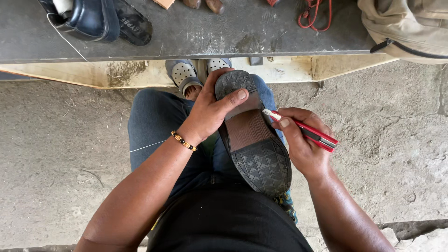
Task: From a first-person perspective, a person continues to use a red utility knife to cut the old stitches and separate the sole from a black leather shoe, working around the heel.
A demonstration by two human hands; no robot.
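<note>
Nearest us, our black shirt (228, 224) fills the bottom edge, and just above it the toe end of a dark shoe (254, 140) rests sole-up on our lap, over blue jeans (154, 121).

Our left hand (210, 109), with a beaded bracelet (183, 141) at the wrist, is wrapped around the heel end of the shoe: the thumb (233, 99) lies pressed across the sole just below the heel tread, and the other fingers curl under, out of sight. The shoe's long axis runs away from us, heel pointing toward the bench ahead, toe toward our belly, tilted slightly to the right at the toe. A brown, smooth waist separates the two black patterned tread patches.

To the right of that grip, our right hand (303, 144) is closed tight around a red utility knife (303, 129), whose blade tip touches the right edge of the sole at the waist.

Beyond the hands, grey perforated clogs (184, 74) show under a grey bench top (210, 32). On the bench, up and left of the left hand, lies a dark blue shoe (88, 18); up and right of the knife hand lie a red cord (315, 14) and a beige bag (406, 25). Rough concrete floor (60, 154) spreads on both sides.
</note>
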